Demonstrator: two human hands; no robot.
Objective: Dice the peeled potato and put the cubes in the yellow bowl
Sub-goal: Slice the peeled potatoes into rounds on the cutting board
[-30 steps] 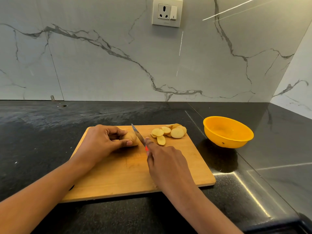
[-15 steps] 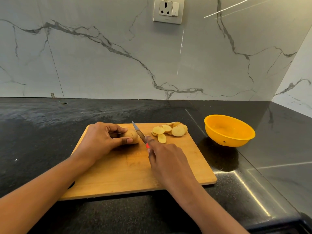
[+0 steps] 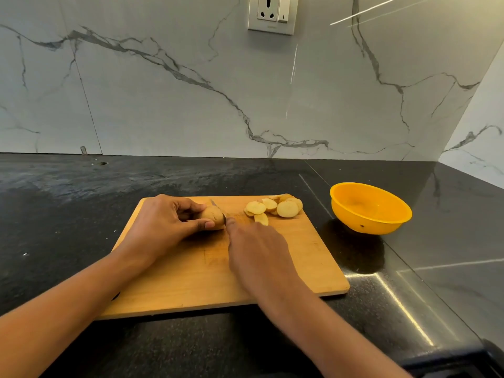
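One wooden cutting board (image 3: 191, 282) lies on one worktop (image 3: 54, 214). It carries one uncut potato piece (image 3: 212, 214) and about seven potato slices (image 3: 287, 209), which overlap, so the count is unsure. There is also one knife (image 3: 218, 207), one yellow bowl (image 3: 368, 225), one wall socket (image 3: 272, 15) and two hands: left hand (image 3: 163, 227) and right hand (image 3: 259, 257).

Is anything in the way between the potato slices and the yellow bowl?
Nothing visible. The pale round potato slices lie at the wooden cutting board's far right corner, and only bare black stone countertop separates them from the round yellow plastic bowl.
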